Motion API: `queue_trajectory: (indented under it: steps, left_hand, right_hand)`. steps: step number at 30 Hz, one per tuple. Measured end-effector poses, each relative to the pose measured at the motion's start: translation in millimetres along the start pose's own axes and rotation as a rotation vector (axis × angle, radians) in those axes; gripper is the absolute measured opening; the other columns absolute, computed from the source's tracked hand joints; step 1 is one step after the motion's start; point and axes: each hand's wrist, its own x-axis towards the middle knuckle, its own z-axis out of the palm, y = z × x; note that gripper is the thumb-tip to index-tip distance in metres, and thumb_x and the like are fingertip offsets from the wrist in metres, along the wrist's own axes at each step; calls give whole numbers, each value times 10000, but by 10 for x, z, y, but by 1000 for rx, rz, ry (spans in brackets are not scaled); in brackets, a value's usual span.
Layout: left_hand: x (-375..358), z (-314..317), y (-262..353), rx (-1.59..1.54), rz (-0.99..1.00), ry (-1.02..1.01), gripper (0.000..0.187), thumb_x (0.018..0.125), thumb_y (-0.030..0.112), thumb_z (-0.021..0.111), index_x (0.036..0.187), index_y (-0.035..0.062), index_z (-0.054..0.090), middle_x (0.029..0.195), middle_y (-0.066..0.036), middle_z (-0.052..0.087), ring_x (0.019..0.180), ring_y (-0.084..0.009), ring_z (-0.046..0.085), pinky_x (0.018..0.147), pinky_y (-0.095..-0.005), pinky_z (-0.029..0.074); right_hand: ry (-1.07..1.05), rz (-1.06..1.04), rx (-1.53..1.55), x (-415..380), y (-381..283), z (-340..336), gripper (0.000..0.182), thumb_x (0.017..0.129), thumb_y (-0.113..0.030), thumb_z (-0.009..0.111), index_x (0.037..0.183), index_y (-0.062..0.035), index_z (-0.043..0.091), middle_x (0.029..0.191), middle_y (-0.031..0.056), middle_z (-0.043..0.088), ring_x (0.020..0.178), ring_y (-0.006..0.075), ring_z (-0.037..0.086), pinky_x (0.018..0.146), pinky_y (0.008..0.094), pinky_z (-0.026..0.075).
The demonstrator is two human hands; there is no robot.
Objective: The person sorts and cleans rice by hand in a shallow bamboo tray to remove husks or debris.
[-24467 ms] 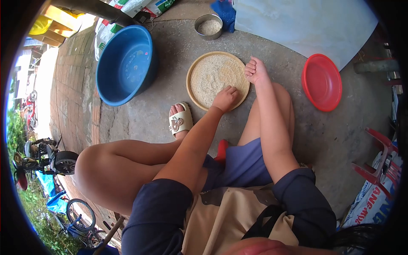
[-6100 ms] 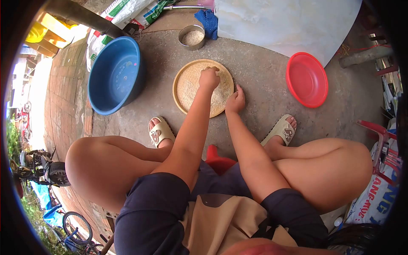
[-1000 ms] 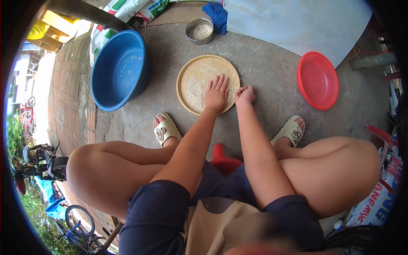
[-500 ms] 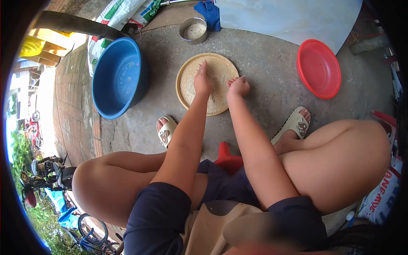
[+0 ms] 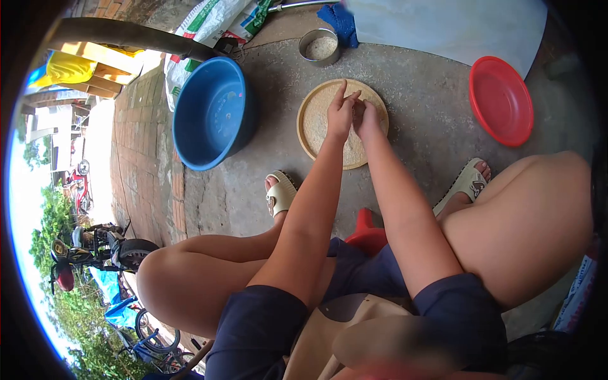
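Observation:
A round, shallow woven tray [image 5: 311,130] lies on the concrete floor with pale grain spread over it, looking like rice. Both hands are together above its middle. My left hand [image 5: 341,117] has its index finger stretched out and other fingers reaching towards the right one. Curled beside it, my right hand [image 5: 368,120] touches or nearly touches those fingers. Anything between them is too small or hidden to make out. Beyond the tray stands a metal bowl [image 5: 320,58] with similar pale grain inside.
A big blue basin [image 5: 215,120] stands left, a red basin [image 5: 500,104] right. A blue cloth [image 5: 339,24] and a pale sheet [image 5: 443,35] lie at the back, with printed sacks [image 5: 202,31] at back left. Loose grains dot the floor. Below my arms is a red stool [image 5: 366,234].
My right hand has moved from the tray's right rim inward to meet the left hand. The left hand's fingers have spread. The whole view has shifted, so things appear farther right.

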Motion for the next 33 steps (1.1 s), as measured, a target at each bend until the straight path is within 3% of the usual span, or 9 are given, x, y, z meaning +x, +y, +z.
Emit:
queue_trajectory:
  steps: [4, 8, 10, 17, 19, 22, 25, 28, 33]
  left_hand:
    - [-190, 35, -66, 840, 374, 314, 305, 862, 142, 515, 1155, 88, 584, 1072, -127, 643, 997, -312, 601, 872, -354, 466]
    - [-491, -199, -293, 1080, 628, 339, 274, 816, 148, 583, 1082, 87, 608, 1140, -117, 603, 1065, -323, 541, 913, -379, 438]
    - [-666, -323, -424, 1224, 615, -62, 244, 774, 141, 608, 1014, 108, 633, 1108, -114, 600, 1069, -313, 528, 888, -405, 441]
    - [-564, -389, -859, 1145, 381, -78, 172, 764, 126, 611, 928, 79, 635, 955, -123, 599, 868, -303, 584, 764, -413, 478]
    - [-453, -398, -720, 1014, 396, 146, 102, 755, 88, 629, 843, 48, 659, 845, -102, 626, 740, -288, 613, 690, -376, 501]
    - [-303, -372, -404, 844, 298, 375, 79, 759, 78, 620, 809, 25, 650, 845, -135, 633, 773, -312, 614, 712, -387, 495]
    - [-167, -244, -157, 500, 126, 242, 84, 763, 52, 611, 826, 18, 655, 856, -147, 643, 812, -306, 622, 740, -370, 496]
    - [-159, -30, -124, 680, 310, -46, 144, 794, 55, 593, 925, 28, 649, 947, -155, 636, 861, -310, 623, 784, -350, 495]
    - [-414, 261, -172, 904, 571, 213, 233, 810, 73, 554, 1036, 54, 608, 1133, -164, 548, 1053, -361, 508, 912, -411, 420]
  right_hand:
    - [131, 102, -59, -9, -68, -8, 327, 950, -295, 318, 963, -76, 561, 861, 62, 590, 767, 209, 549, 738, 360, 449]
    - [376, 61, -302, -100, -195, 37, 272, 922, -377, 409, 844, -131, 497, 747, 17, 474, 620, 160, 404, 581, 300, 370]
    - [354, 38, -260, -100, -186, 70, 307, 902, -422, 432, 742, -160, 424, 681, -9, 403, 581, 137, 323, 547, 280, 291]
    - [327, 23, -250, -124, -227, -29, 299, 904, -348, 427, 687, -144, 420, 542, -26, 341, 421, 115, 286, 421, 263, 241]
    - [267, 13, -274, -83, -210, -96, 300, 914, -328, 416, 701, -117, 434, 537, -24, 359, 404, 112, 311, 396, 261, 241]
    - [301, 31, -308, 11, -181, -149, 273, 912, -279, 406, 727, -94, 484, 555, 8, 422, 422, 127, 368, 405, 270, 301]
    - [289, 118, -280, 49, -151, -129, 274, 916, -257, 372, 765, -91, 528, 615, 23, 514, 475, 149, 459, 436, 268, 392]
    - [59, 236, -212, 35, -182, -112, 293, 877, -187, 340, 899, -29, 585, 886, 97, 625, 801, 207, 610, 671, 311, 527]
    - [126, 89, -478, 644, -255, -473, 243, 856, -206, 396, 819, -48, 577, 755, 72, 582, 643, 193, 571, 558, 311, 487]
